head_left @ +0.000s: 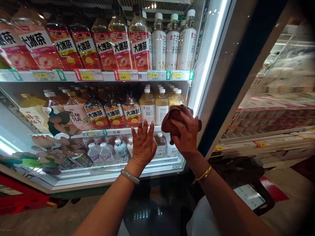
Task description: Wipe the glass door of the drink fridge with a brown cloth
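Note:
A crumpled brown cloth (172, 119) is in my right hand (185, 129), pressed against the glass door (169, 86) of a drinks fridge near its right edge. My left hand (144, 142) is spread with its fingers apart, at the glass and to the left of the cloth; whether it touches cannot be made out. A pale bangle (130, 177) circles my left wrist, a gold bracelet (203, 173) my right. Behind the glass, the cloth hides part of a row of tea bottles (148, 106).
Large iced tea bottles (119, 42) fill the upper shelf above price tags (87, 76). Flower decals (59, 131) mark the glass at lower left. To the right run a dark door frame (236, 65) and another stocked shelf (275, 108). A black bag-like object (236, 170) sits at lower right.

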Demonstrator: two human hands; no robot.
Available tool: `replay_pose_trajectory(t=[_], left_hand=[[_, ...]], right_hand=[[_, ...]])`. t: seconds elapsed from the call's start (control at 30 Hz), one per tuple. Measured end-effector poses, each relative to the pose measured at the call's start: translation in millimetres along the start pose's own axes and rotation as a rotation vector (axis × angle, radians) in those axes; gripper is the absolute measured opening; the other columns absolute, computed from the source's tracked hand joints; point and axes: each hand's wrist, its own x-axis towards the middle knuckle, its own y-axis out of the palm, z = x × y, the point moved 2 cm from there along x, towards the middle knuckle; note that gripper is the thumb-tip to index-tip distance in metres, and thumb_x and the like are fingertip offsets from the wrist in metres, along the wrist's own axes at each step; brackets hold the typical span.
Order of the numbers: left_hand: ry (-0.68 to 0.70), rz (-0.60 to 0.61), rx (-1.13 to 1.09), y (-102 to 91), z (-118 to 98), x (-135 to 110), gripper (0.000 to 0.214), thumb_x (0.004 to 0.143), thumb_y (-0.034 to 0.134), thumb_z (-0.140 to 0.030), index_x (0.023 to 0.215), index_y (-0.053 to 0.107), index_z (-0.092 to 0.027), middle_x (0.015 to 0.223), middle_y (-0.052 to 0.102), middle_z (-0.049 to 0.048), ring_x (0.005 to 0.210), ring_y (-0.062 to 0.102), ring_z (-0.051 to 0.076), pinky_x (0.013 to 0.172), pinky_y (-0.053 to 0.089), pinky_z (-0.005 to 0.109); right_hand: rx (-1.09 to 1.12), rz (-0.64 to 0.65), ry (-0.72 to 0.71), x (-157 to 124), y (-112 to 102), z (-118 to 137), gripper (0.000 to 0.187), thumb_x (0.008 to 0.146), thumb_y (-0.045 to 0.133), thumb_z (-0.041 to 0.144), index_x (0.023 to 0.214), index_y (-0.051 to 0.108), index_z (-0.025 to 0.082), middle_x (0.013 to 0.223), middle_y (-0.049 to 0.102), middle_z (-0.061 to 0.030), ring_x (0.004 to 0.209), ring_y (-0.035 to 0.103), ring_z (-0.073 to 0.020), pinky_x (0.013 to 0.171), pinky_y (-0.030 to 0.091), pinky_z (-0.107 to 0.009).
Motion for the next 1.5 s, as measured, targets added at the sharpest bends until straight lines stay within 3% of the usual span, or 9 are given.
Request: replay_pose_trajectory(t=[0.13,0.3,0.5,0.73,0.8,0.97,1.17,1.37,1.5], left_hand=[[0.034,0.000,0.022,7.6,-9,1,0.086,0.093,0.050,-0.017,0.168,0.008,-0.022,0.174,0.002,0.0069,0.162,-0.003,0.024,0.133,-0.009,0.049],[0.026,-0.014,-0.009,15.6,-9,-3,0.088,0.095,0.052,-0.021,0.168,0.003,-0.023,0.173,0.005,0.0085,0.162,-0.002,0.024,0.133,-0.007,0.051],[0.011,0.028,0.000,9.8,-13,4,0.084,0.094,0.047,-0.017,0.168,0.009,-0.020,0.174,0.003,0.0086,0.162,-0.006,0.024,0.132,-0.011,0.050],[-0.079,0.082,-0.044,18.5,2,-2,0.077,0.097,0.048,-0.033,0.166,0.020,-0.014,0.173,0.013,0.0147,0.162,-0.007,0.024,0.130,-0.013,0.051],[-0.124,0.136,-0.067,18.9,5,-2,0.076,0.096,0.049,-0.036,0.165,0.025,-0.014,0.173,0.015,0.0145,0.162,-0.007,0.026,0.130,-0.014,0.053],[-0.113,0.180,-0.093,16.1,0,2,0.080,0.094,0.048,-0.035,0.165,0.023,-0.010,0.174,0.010,0.0163,0.162,-0.011,0.029,0.129,-0.015,0.055],[-0.222,0.129,-0.069,9.8,10,5,0.082,0.097,0.047,-0.038,0.165,0.016,-0.004,0.174,0.012,0.0206,0.163,-0.005,0.028,0.130,-0.016,0.053],[-0.184,0.184,-0.034,-3.1,19,8,0.082,0.096,0.044,-0.037,0.167,0.014,-0.011,0.176,0.000,0.0089,0.163,-0.007,0.032,0.130,-0.013,0.057],[-0.217,0.118,-0.048,-9.3,22,10,0.076,0.101,0.040,-0.041,0.167,0.015,-0.011,0.176,0.004,0.0070,0.163,-0.003,0.028,0.133,-0.008,0.055]], right_hand=[[-0.005,0.012,0.015,-8,5,11,0.040,0.087,0.059,0.017,0.124,0.067,0.027,0.151,0.056,-0.0067,0.156,0.035,-0.0303,0.131,0.021,-0.061],[0.052,0.121,-0.269,-22,7,11,0.032,0.093,0.058,0.016,0.119,0.070,0.031,0.140,0.067,-0.0007,0.152,0.041,-0.0221,0.134,0.016,-0.051],[-0.036,-0.048,0.043,2,-5,-14,0.039,0.090,0.058,0.017,0.126,0.066,0.029,0.153,0.055,-0.0062,0.156,0.033,-0.0304,0.131,0.007,-0.065],[0.018,0.103,-0.255,-20,15,13,0.026,0.099,0.057,0.023,0.115,0.072,0.036,0.140,0.067,0.0058,0.153,0.038,-0.0165,0.136,-0.001,-0.052],[0.011,0.110,-0.241,-18,14,8,0.026,0.100,0.055,0.023,0.115,0.072,0.036,0.142,0.066,0.0067,0.154,0.037,-0.0163,0.136,-0.003,-0.054],[-0.063,0.010,0.016,10,18,9,0.029,0.101,0.050,0.023,0.122,0.069,0.032,0.150,0.057,0.0007,0.161,0.025,-0.0225,0.133,-0.002,-0.063],[-0.033,0.186,-0.228,0,29,19,0.029,0.105,0.049,0.030,0.128,0.064,0.039,0.150,0.056,0.0069,0.158,0.031,-0.0179,0.133,-0.009,-0.056],[-0.140,0.138,0.091,26,18,15,0.035,0.100,0.050,0.020,0.128,0.065,0.034,0.158,0.050,0.0041,0.161,0.023,-0.0216,0.133,-0.004,-0.062],[-0.097,0.281,-0.086,23,34,40,0.034,0.104,0.046,0.027,0.132,0.063,0.036,0.158,0.050,0.0071,0.159,0.029,-0.0200,0.133,-0.005,-0.060]])
